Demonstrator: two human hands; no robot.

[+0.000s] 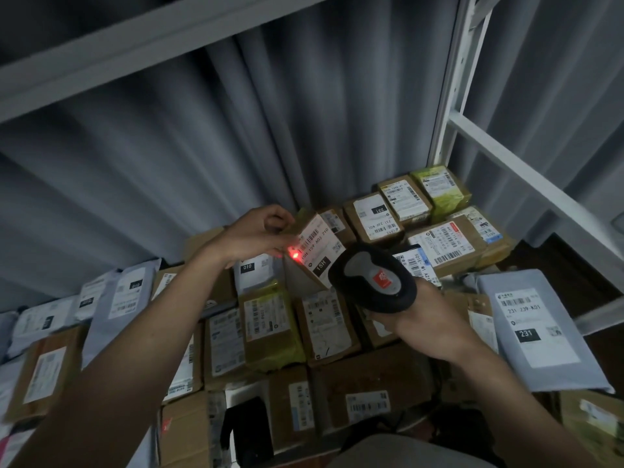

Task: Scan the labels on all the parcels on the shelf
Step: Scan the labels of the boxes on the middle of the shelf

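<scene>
- Your left hand [256,231] is pinching a small box [312,255], tipping it up so its label [317,246] is facing the scanner.
- Your right hand [429,319] is gripping the scanner [374,278], w/ its red dot [295,255] landing at the label's edge, prob. just off the barcode.
- Other parcels [270,325] are lying labels-up across the shelf [526,177].

Tilted box label [317,248]: "15H"; grey bag label [530,324]: "231 239-A01".

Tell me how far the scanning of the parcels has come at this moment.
Done: nothing shows which labels are already scanned. In hand: the left hand tilts up a small cardboard parcel, and the right hand aims the barcode scanner at it; a red dot sits on its label beside the barcode. Left: many boxes and the grey mailer bag lie untouched on the shelf.
</scene>
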